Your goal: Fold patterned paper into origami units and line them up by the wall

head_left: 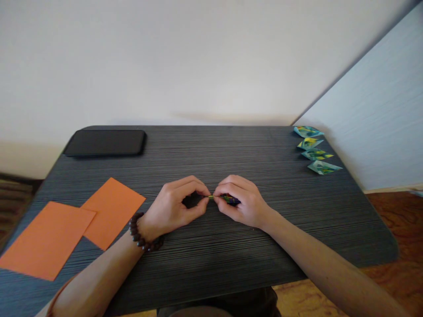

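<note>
Over the middle of the dark table, my left hand (180, 201) and my right hand (243, 198) meet almost fingertip to fingertip. Between them is a small, narrow piece of folded patterned paper (231, 200), dark with green and yellow bits. Thumb and forefinger of each hand pinch it, the left at one end, the right further along. Most of the paper is hidden behind my right fingers. A dark bead bracelet (140, 235) circles my left wrist.
Two orange paper sheets (46, 240) overlap at the left. A black phone (105, 142) lies at the back left. Several folded paper pieces (319, 154), blue-green and yellow, form a column at the back right of the table (211, 268). Behind rises a white wall (198, 61).
</note>
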A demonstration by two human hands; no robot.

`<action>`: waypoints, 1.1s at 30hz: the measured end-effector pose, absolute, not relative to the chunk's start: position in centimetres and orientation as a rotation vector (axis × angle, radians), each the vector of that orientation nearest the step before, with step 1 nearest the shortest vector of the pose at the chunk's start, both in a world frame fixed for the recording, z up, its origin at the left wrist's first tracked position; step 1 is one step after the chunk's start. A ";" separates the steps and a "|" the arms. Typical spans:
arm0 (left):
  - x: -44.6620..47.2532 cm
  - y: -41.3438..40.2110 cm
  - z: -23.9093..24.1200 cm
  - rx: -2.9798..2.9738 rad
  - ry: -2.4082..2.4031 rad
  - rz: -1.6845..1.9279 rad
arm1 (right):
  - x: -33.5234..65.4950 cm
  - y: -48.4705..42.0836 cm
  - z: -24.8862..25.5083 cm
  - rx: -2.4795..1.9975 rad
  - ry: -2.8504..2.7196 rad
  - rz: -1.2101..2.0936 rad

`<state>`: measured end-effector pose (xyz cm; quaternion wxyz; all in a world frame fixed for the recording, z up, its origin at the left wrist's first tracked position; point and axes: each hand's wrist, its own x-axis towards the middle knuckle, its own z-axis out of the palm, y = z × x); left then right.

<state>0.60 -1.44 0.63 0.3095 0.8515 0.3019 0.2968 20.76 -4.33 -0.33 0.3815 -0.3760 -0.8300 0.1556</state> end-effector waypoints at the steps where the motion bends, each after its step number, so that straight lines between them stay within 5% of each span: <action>1: 0.6 -1.5 0.7 2.249 0.797 0.783 | 20.7 -4.3 -0.3 -0.959 -2.119 0.400; 33: 0.5 -1.5 0.9 2.265 0.782 0.752 | 20.9 -4.3 -0.7 -0.964 -2.159 0.424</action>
